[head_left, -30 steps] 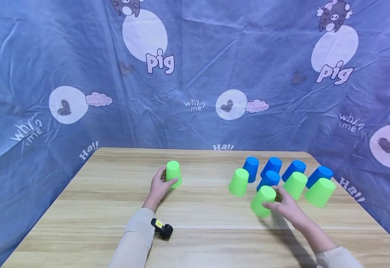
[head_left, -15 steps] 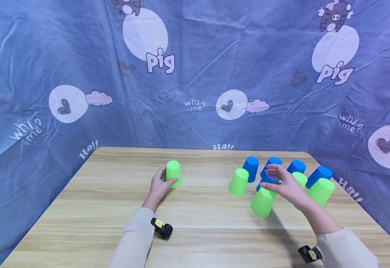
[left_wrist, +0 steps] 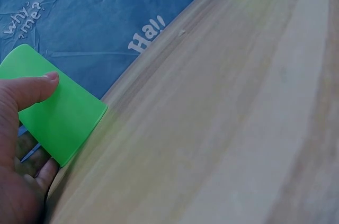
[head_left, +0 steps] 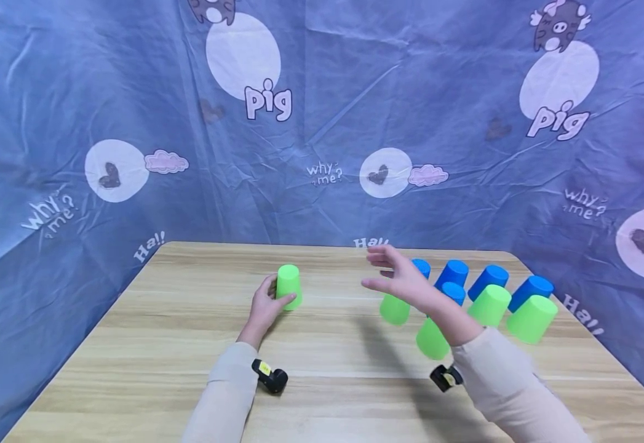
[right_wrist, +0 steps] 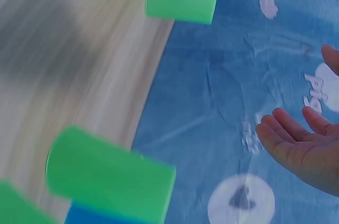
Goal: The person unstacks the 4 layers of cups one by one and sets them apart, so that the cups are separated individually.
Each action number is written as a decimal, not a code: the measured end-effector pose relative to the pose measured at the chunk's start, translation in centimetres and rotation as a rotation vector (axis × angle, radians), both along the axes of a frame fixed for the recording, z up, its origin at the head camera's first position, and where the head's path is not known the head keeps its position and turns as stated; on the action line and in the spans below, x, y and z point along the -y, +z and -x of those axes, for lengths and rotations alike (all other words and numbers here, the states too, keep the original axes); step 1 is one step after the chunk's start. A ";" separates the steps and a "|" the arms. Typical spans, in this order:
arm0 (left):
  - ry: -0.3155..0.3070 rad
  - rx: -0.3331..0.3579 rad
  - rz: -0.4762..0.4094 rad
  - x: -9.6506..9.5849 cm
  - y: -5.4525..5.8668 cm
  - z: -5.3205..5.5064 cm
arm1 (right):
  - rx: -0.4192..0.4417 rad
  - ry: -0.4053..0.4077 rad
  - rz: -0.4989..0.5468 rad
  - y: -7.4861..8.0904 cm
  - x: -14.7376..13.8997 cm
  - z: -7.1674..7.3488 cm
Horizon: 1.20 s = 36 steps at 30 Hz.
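My left hand [head_left: 262,311] grips an upside-down green cup [head_left: 288,286] standing on the left-centre of the table. In the left wrist view the thumb lies across that green cup [left_wrist: 66,107], with fingers behind it. My right hand [head_left: 407,284] is raised in the air with its fingers spread and holds nothing. It passes in front of a green cup [head_left: 395,311] and partly hides a blue cup [head_left: 423,267]. Under the right forearm stands another green cup [head_left: 431,340], partly covered. In the right wrist view the right hand [right_wrist: 307,150] appears with its palm bare.
Farther right stand two more green cups, one nearer [head_left: 490,306] and one at the end [head_left: 532,320]. Several blue cups [head_left: 488,282] stand upside down behind the green ones. Blue printed cloth [head_left: 333,123] hangs behind the wooden table [head_left: 322,381].
My right hand has let go of the front green cup, risen, and moved left toward the gap between it and the left hand. The left hand stays on its cup.
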State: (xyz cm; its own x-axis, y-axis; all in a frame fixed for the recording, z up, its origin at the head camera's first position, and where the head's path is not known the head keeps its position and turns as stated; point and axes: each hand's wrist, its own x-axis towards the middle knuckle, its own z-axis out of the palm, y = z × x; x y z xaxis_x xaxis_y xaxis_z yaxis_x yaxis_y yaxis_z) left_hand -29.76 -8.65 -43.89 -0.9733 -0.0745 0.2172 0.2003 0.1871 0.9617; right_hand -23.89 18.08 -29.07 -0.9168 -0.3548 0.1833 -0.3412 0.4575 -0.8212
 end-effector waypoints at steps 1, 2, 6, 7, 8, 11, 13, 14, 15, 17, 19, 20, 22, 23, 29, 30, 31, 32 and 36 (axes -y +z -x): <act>0.000 0.000 -0.002 0.0 0.0 0.0 | 0.003 0.012 0.007 -0.1 0.7 0.3; -0.001 0.000 -0.006 0.0 0.1 0.0 | 0.007 0.023 0.016 -0.3 1.3 0.5; 0.002 -0.010 -0.013 0.0 0.0 -0.2 | 0.010 0.064 0.050 -1.1 3.5 1.6; 0.002 -0.015 -0.008 0.0 0.0 -0.2 | 0.005 0.068 0.058 -1.3 3.9 1.8; 0.005 -0.013 -0.006 0.0 0.0 -0.2 | 0.004 0.071 0.069 -1.6 4.4 2.0; 0.008 -0.010 0.002 0.0 -0.1 -0.2 | 0.001 0.076 0.095 -2.4 5.6 2.7; 0.004 -0.017 0.005 0.0 0.0 -0.1 | 0.010 0.072 0.115 -2.8 6.4 3.0; 0.007 -0.015 0.003 0.0 0.0 -0.1 | 0.018 0.071 0.127 -3.0 6.7 3.1; 0.006 -0.018 0.001 0.0 0.0 -0.1 | 0.024 0.070 0.136 -3.2 7.1 3.2; 0.002 -0.022 -0.002 0.0 0.0 -0.1 | 0.042 0.067 0.163 -3.2 7.8 3.1; 0.001 -0.023 -0.005 -0.1 0.1 -0.2 | 0.062 0.055 0.180 -3.2 8.4 2.9; 0.001 -0.020 -0.007 -0.1 0.1 -0.2 | 0.066 0.048 0.186 -3.1 8.7 2.8; -0.001 -0.022 -0.006 -0.1 0.2 -0.2 | 0.077 0.029 0.201 -3.1 9.2 2.6; 0.001 -0.023 -0.005 -0.1 0.2 -0.2 | 0.084 0.016 0.207 -3.3 9.3 2.7; 0.006 -0.032 -0.011 -0.1 0.1 -0.1 | 0.092 -0.058 0.255 -6.4 10.2 4.6; 0.003 -0.033 -0.013 -0.1 0.2 -0.1 | 0.090 -0.067 0.259 -6.9 10.4 4.8; 0.000 -0.034 -0.013 -0.1 0.2 -0.1 | 0.099 -0.077 0.264 -7.3 10.6 5.0; -0.005 -0.036 -0.014 -0.1 0.2 -0.2 | 0.107 -0.086 0.267 -7.6 10.9 5.1; -0.030 -0.051 -0.036 -0.1 1.0 -0.8 | 0.138 -0.120 0.259 -8.5 11.9 5.3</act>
State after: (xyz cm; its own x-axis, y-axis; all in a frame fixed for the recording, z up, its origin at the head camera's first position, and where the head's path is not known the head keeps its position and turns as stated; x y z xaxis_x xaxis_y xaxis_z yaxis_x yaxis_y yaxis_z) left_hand -28.95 -8.57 -42.94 -0.9629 -0.0538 0.2644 0.2544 0.1457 0.9561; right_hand -29.18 6.14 -37.53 -0.9718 -0.2003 0.1244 -0.1747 0.2574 -0.9504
